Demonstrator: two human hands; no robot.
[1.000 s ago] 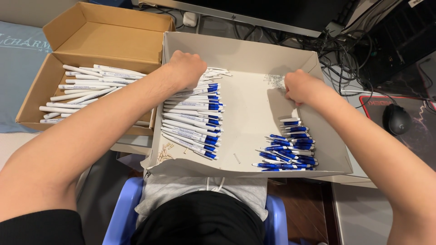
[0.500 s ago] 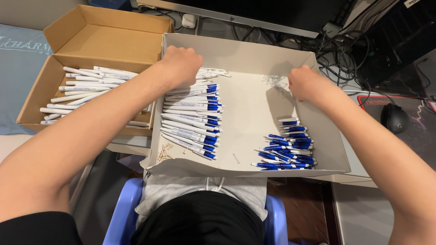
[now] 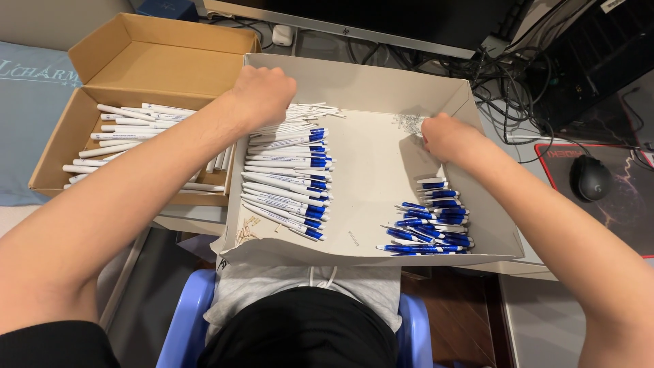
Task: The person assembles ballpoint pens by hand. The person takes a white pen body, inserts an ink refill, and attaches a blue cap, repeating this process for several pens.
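Pens [image 3: 286, 174], white-barrelled with blue ends, stacked in a neat row along the left side of a shallow white tray [image 3: 354, 82]. Light, stiff, smooth plastic by the look of it; likely to roll or slip, so best pinched around mid-barrel. Left hand [image 3: 262, 92] curled over the far end of the stack, knuckles up, fingers hidden, so impossible to tell whether clenched on a pen or only resting there. Right hand [image 3: 446, 136] closed loosely at the tray's far right, beside a small cluster of thin metal springs [image 3: 409, 123]; grip on anything not visible. Nearer, a loose heap of short blue pen parts [image 3: 429, 221]. Left of the tray, a brown cardboard box [image 3: 136, 61] holding plain white barrels [image 3: 136, 136]. Off right, a black mouse [image 3: 590, 177] on a dark mat.
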